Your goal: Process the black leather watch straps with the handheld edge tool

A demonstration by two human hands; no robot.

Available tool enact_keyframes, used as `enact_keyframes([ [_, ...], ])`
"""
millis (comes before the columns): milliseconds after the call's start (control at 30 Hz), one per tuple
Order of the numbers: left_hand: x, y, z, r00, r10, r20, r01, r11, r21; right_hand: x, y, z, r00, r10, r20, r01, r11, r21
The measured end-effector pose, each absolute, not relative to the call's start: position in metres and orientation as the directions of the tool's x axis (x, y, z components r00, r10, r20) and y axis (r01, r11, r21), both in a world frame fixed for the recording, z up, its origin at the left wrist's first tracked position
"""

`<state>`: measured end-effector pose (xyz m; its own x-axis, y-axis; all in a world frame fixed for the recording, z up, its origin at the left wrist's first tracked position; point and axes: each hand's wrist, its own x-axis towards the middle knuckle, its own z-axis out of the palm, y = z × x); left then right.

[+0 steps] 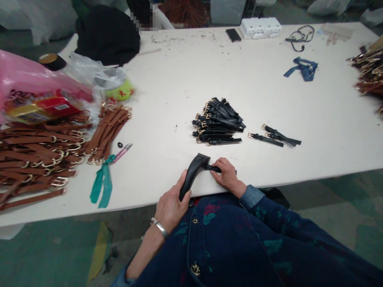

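My left hand [172,203] is closed round the lower end of a curved, glossy black piece [194,169] that widens to a squared tip. What kind of thing it is I cannot make out for certain. Pinched in my right hand [226,175] is a small black buckle strap [214,168], its near end against the wide tip of the curved piece. Whether the two are joined is not clear. Just beyond my hands lies a heap of black buckle straps [221,123] with gold-coloured buckles. To its right are a few loose black buckle straps [271,137].
Brown straps with metal rings [38,155] cover the left of the white table [167,119]. Thread snips [122,152] with a teal ribbon [102,185] lie beside them. Plastic bags [44,87] stand behind. A phone [233,35], a white power strip [260,28] and blue cloth strips [303,69] lie further off.
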<state>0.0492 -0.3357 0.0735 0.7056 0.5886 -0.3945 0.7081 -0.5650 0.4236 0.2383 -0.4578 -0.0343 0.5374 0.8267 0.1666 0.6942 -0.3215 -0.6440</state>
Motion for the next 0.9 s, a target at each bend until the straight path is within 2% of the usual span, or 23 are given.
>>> enact_keyframes([
  [233,0.026,-0.339,0.074,0.682,0.633,-0.367,0.728,-0.538,0.425,0.236,-0.458,-0.028,0.539,0.828,0.155,0.702,-0.339,-0.626],
  [367,0.018,-0.341,0.076,0.668,0.628,-0.399,0.742,-0.524,0.418,0.236,-0.454,-0.025,0.546,0.828,0.127,0.701,-0.369,-0.610],
  [500,0.018,-0.341,0.076,0.654,0.632,-0.416,0.754,-0.496,0.431,0.240,-0.440,-0.014,0.507,0.862,0.022,0.745,-0.425,-0.514],
  [700,0.017,-0.338,0.074,0.656,0.626,-0.422,0.750,-0.479,0.456,0.249,-0.415,0.007,0.393,0.886,-0.247,0.850,-0.452,-0.270],
  [900,0.014,-0.336,0.072,0.668,0.616,-0.417,0.739,-0.484,0.469,0.249,-0.409,0.011,0.272,0.919,-0.286,0.914,-0.340,-0.221],
])
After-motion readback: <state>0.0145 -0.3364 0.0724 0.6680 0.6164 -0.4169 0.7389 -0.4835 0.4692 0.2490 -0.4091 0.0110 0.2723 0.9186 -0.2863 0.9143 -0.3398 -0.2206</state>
